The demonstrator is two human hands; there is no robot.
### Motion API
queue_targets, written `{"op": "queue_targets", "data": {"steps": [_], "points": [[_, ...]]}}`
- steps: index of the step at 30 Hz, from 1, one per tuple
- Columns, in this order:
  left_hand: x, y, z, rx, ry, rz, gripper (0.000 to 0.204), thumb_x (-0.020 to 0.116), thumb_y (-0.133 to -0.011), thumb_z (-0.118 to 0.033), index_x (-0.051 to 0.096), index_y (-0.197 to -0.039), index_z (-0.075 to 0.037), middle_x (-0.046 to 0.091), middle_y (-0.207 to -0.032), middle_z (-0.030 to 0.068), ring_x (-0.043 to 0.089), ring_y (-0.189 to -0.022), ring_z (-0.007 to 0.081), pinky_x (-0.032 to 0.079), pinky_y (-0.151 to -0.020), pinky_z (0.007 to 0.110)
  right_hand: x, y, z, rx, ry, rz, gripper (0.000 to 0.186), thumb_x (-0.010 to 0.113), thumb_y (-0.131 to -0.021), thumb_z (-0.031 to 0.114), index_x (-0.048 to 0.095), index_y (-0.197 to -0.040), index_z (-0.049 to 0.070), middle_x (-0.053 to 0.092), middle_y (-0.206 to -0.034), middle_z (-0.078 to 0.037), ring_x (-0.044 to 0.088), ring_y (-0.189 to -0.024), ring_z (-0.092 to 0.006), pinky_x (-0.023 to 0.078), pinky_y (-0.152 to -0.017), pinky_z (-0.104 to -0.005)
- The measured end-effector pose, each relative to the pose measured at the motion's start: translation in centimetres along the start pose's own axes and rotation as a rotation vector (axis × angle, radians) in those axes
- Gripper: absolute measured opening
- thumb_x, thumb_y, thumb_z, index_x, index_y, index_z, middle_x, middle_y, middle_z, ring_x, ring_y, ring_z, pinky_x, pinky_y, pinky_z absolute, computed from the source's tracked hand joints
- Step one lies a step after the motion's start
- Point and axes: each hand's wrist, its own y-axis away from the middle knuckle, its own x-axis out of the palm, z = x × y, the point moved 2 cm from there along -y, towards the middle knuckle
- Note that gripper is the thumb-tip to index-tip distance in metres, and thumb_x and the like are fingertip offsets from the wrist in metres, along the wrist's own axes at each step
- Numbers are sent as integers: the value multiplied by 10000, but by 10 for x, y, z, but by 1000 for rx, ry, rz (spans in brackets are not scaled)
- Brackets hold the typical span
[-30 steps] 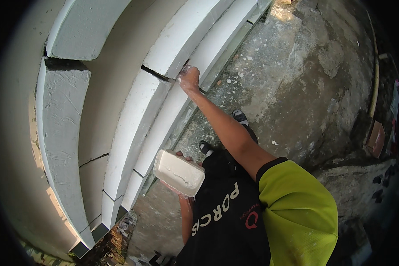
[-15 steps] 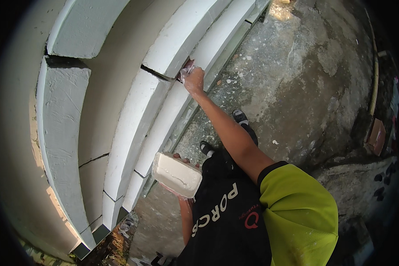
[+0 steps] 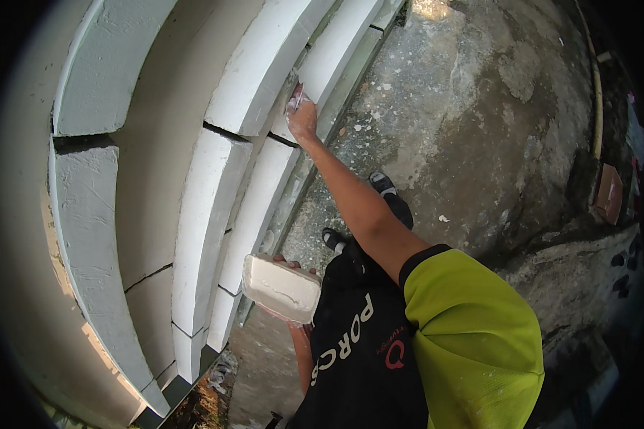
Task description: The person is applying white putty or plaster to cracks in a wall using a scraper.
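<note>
My right hand (image 3: 303, 120) is closed around a small reddish piece (image 3: 297, 95) smeared with white paste; its exact kind is hard to make out. The piece is against the lower white ledge block (image 3: 336, 53), just past a dark open joint (image 3: 284, 140). Close to my body, my left hand (image 3: 288, 263) supports a shallow white tub (image 3: 263, 262) from beneath, its fingertips curling over the far side. Thick white paste (image 3: 283, 286) fills the tub and coats its rim.
Curved rows of white blocks (image 3: 211, 186) run along the wall at left, with dark gaps between them. Stained concrete floor (image 3: 472, 150) spreads to the right, spattered white near the ledge. A pole (image 3: 598, 93) and a brown cardboard piece (image 3: 608, 193) lie at the far right.
My right hand has moved farther along the lower ledge, uncovering the dark joint behind it. The view has shifted slightly. My left hand still holds the tub, tilted a little differently.
</note>
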Motion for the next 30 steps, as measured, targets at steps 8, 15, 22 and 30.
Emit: {"op": "queue_targets", "data": {"steps": [8, 15, 22, 30], "points": [[19, 1, -1, -40, 31, 71, 654, 614, -857, -441, 331, -1366, -142, 372, -1323, 46, 419, -1209, 304, 213, -1050, 669, -9, -7, 45, 222, -261, 236, 54, 578, -788, -10, 628, -799, -28, 629, -664, -117, 610, -652, -175, 469, -572, -332], [24, -11, 17, -92, 68, 93, 638, 622, -861, -403, 329, -1359, -133, 385, -1307, 55, 418, -1213, 302, 206, -1053, 663, 40, -52, -1, 31, 187, 116, 100, 614, -772, 60, 586, -758, -35, 634, -776, -241, 627, -817, -387, 473, -687, -484], [22, -7, 19, -56, 93, 54, 666, 645, -846, -409, 328, -1353, -117, 403, -1287, 75, 416, -1210, 295, 206, -1060, 650, -16, -40, -2, 148, -269, 231, 127, 538, -797, -52, 651, -827, 0, 606, -628, -54, 555, -542, -131, 459, -525, -292], [10, -4, 12, -50, 48, 67, 686, 656, -835, -415, 319, -1353, -116, 407, -1281, 77, 407, -1217, 295, 231, -1068, 639, 12, -26, 60, -96, -140, 158, 77, 549, -793, -29, 621, -818, -29, 646, -691, -109, 588, -594, -159, 474, -568, -339]]}}
